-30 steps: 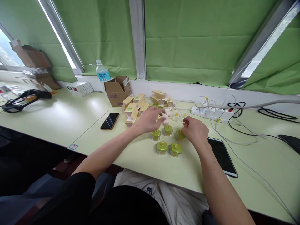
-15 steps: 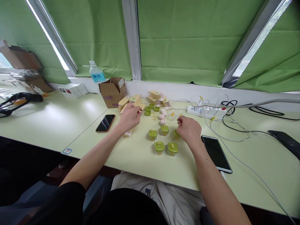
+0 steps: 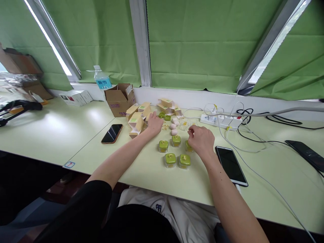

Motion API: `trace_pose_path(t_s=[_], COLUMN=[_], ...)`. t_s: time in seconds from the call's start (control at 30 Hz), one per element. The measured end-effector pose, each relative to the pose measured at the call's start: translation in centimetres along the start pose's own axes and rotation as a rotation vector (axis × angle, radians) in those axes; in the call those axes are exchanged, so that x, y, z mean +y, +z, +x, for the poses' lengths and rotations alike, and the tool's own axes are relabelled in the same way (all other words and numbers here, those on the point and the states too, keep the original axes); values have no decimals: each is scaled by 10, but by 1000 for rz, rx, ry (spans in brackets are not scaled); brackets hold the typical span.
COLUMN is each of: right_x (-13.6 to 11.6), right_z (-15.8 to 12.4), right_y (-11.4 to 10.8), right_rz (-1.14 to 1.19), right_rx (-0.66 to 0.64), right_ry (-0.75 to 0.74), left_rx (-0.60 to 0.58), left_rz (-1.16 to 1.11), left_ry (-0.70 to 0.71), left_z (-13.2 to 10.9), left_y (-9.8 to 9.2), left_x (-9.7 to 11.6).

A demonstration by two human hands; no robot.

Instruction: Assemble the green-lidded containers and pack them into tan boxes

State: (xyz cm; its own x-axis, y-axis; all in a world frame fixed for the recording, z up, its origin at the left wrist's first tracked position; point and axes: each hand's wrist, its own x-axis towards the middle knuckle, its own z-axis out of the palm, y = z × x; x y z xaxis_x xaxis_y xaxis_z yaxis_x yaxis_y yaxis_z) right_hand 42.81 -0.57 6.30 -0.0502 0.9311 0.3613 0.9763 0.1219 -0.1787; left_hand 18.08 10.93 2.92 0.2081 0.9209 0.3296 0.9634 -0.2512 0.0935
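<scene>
Several small clear jars with green lids (image 3: 170, 158) stand on the pale green table (image 3: 63, 131) in front of me. My right hand (image 3: 201, 140) hovers over the rightmost jar (image 3: 187, 145) with its fingers curled and pinched; what they hold is too small to make out. My left hand (image 3: 154, 123) reaches to the back beside a heap of small tan cartons (image 3: 138, 119), next to loose green lids (image 3: 167, 117), pink pieces (image 3: 173, 126) and little yellow rings (image 3: 165, 127). Its fingers are bent down and partly hidden.
An orange-edged phone (image 3: 111, 133) lies to the left and another phone (image 3: 231, 164) to the right. An open cardboard box (image 3: 118, 99), a water bottle (image 3: 101, 80), a power strip (image 3: 220, 120) with tangled cables and white boxes (image 3: 74, 98) line the window wall.
My left hand went from the pink pieces to the cartons on the left, then settled beside them near the green lids. My right hand stayed over the rightmost jar.
</scene>
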Motion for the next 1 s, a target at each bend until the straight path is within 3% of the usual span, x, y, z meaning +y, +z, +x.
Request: trace_pose_path(t_s=[0.2, 0.37, 0.43, 0.53, 0.7, 1.0], right_x=[-4, -22, -35, -58, -90, -106], right_z=[1, 18, 31, 54, 79, 94], right_y=[5, 2, 2, 8, 32, 50], right_rz=[51, 6, -65, -150, -175, -241], right_rx=[38, -34, -117, -258, -361, -433], right_ry=[-111, -212, -282, -361, -396, -391], left_rx=[65, 395, 464, 493, 551, 660], left_rz=[20, -154, -273, -468, -590, -905], left_ry=[-22, 108, 136, 126, 111, 42], left_z=[-20, -52, -58, -58, -56, -50], left_y=[-7, -28, -35, -39, -39, -38], left_x=[-8, -19, -24, -29, -32, -31])
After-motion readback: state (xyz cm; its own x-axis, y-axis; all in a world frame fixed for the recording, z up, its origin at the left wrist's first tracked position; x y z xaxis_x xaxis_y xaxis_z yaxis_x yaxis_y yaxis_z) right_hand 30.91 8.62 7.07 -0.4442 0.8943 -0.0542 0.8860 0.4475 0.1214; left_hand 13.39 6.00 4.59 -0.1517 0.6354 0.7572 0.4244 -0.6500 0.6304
